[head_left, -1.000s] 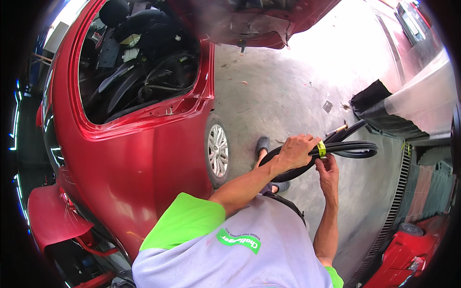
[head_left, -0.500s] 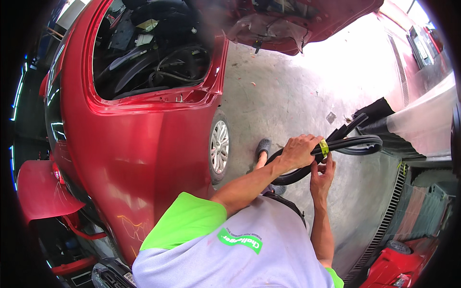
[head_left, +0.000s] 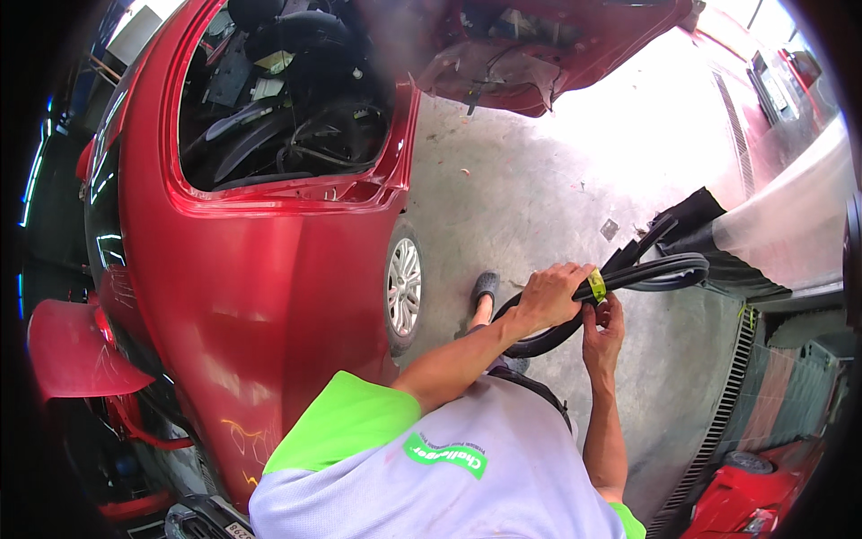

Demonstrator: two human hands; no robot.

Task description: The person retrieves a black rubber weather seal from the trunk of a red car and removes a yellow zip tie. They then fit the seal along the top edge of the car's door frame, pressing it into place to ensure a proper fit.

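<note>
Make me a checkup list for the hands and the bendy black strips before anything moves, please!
1. Left hand gripping the black strips: ok, it is closed over them.
2. Right hand close to the yellow tape: ok, its fingertips are right by it.
3. Yellow tape lying across the strips: ok.
4. Tape fastened all the way round: cannot tell, the underside is hidden.
5. Strip ends tucked in: not ok, at least one sticks out beside the loop.
6. Strips clear of the red car: ok, they are apart.
</note>
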